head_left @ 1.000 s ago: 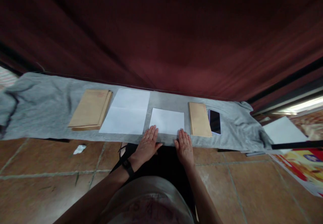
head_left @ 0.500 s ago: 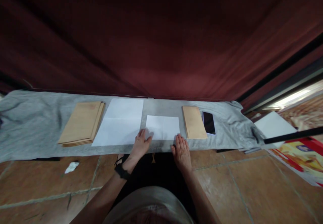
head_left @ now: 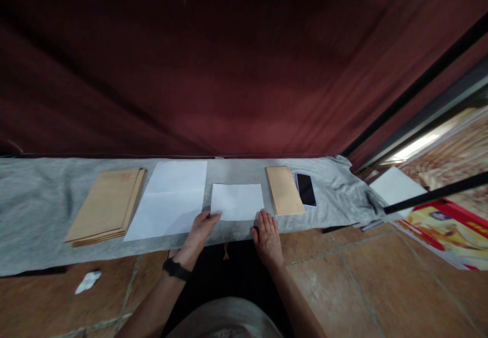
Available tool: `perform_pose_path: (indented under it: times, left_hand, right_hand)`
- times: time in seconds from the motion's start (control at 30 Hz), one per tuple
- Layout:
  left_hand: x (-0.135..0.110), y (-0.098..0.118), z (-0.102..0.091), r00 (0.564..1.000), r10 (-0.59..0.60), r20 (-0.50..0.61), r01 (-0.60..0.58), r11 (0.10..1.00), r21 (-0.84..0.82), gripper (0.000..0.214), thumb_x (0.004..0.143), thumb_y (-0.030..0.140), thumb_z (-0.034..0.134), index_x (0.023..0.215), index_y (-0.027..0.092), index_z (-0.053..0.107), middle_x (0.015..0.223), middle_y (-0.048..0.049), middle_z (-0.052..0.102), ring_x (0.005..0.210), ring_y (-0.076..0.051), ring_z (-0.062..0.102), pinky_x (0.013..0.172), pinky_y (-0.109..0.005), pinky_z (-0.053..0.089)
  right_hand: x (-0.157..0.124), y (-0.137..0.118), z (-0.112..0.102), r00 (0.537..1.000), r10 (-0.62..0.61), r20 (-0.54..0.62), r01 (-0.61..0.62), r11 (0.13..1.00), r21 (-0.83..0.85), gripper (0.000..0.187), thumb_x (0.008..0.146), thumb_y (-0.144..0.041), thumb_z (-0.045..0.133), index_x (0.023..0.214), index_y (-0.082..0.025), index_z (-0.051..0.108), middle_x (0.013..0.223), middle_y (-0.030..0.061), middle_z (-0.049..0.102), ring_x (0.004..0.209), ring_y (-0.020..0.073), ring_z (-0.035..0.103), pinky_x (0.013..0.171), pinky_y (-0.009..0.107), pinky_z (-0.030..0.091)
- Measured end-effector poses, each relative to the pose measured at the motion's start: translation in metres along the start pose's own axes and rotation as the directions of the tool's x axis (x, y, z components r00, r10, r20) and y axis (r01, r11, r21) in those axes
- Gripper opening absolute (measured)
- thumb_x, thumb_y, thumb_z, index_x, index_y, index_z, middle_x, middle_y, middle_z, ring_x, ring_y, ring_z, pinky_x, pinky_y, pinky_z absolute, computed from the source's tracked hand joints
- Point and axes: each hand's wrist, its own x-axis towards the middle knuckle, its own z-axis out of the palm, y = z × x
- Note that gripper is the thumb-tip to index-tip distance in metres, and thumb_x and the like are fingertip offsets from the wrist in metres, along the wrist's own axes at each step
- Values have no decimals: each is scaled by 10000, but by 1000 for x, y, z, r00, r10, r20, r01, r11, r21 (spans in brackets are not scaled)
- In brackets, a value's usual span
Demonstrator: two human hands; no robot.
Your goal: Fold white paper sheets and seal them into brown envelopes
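A folded white sheet [head_left: 237, 201] lies on a grey cloth [head_left: 41, 206] spread over the tiled floor. My left hand [head_left: 201, 227] is at the sheet's near left corner, fingers curled with the tips on the paper's edge. My right hand [head_left: 267, 232] lies flat and open at the near right corner, fingertips touching the paper. A larger white sheet [head_left: 170, 199] sits to the left, and a stack of brown envelopes [head_left: 106, 205] beyond it. One brown envelope [head_left: 284, 190] and a black phone [head_left: 306, 189] lie to the right.
A dark red curtain [head_left: 229, 73] hangs behind the cloth. A crumpled paper scrap [head_left: 87, 282] lies on the tiles at the left. At the right are a white sheet [head_left: 396, 186], a black rod [head_left: 438, 192] and a colourful printed sheet [head_left: 446, 228].
My left hand went from lying flat on the sheet's near edge to curled at its left corner. The right hand stayed flat. The camera view shifted, so everything sits lower and further left.
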Motion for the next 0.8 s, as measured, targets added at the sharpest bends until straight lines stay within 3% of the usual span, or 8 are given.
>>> perform_pose_path:
  times: [0.23,0.37,0.43,0.5,0.6,0.63,0.7,0.8]
  left_hand:
    - [-29,47,9,974,181,136,-168,981,-99,309,687,492,663,739,188,640,540,57,497,520,-121,471,508,-236,364]
    - [-54,76,17,900,322,293,-299,947,-121,359,783,519,635,921,191,678,780,-21,680,745,-186,634,677,-277,506]
    - [-56,78,18,877,402,262,-384,916,-118,390,851,542,586,1017,199,672,981,-63,710,930,-215,661,812,-303,530]
    - [-49,69,18,899,412,146,-403,911,-92,433,880,548,573,1141,209,641,1171,-90,674,1086,-232,633,893,-324,524]
    - [-34,43,19,977,204,-61,-209,973,-102,603,799,509,716,1297,209,557,1272,-119,620,1112,-246,632,863,-335,539]
    - [-31,34,21,994,103,-36,-107,981,-159,679,781,481,752,1357,211,513,1258,-122,628,1070,-236,654,847,-330,545]
    - [-29,19,25,996,-65,56,78,956,-282,819,756,436,797,1450,228,415,1169,-109,673,985,-222,686,777,-316,559]
    - [-33,8,32,984,-118,136,166,883,-440,878,731,377,822,1478,251,378,1080,-75,712,887,-205,704,711,-297,561]
  right_hand:
    - [27,-28,-29,1000,-5,-18,7,992,122,709,982,-390,468,1580,-112,207,1565,177,384,1431,301,390,1135,508,376]
    - [53,-51,-53,996,74,-47,-52,928,368,534,1019,-347,342,1510,-147,401,1423,129,574,1306,243,541,1089,394,452]
    - [64,-57,-61,971,239,8,-193,763,617,513,1043,-385,263,1404,-144,536,1279,126,674,1189,242,627,1000,366,513]
    - [73,-61,-65,897,421,134,-334,448,829,576,1042,-485,247,1332,-123,590,1190,133,712,1082,250,678,905,364,557]
    - [82,-66,-62,767,554,323,-338,-79,938,635,984,-616,363,1332,-131,578,1209,122,707,1087,246,680,929,383,554]
    - [84,-68,-60,745,556,368,-300,-214,930,638,960,-638,408,1327,-146,581,1223,111,703,1117,244,670,968,394,538]
    - [83,-72,-53,734,517,439,-245,-402,882,617,927,-658,459,1282,-175,605,1221,87,708,1158,241,654,1025,413,510]
    - [78,-75,-41,734,455,504,-225,-538,813,537,919,-647,480,1200,-214,630,1191,50,725,1159,226,658,1057,416,495]
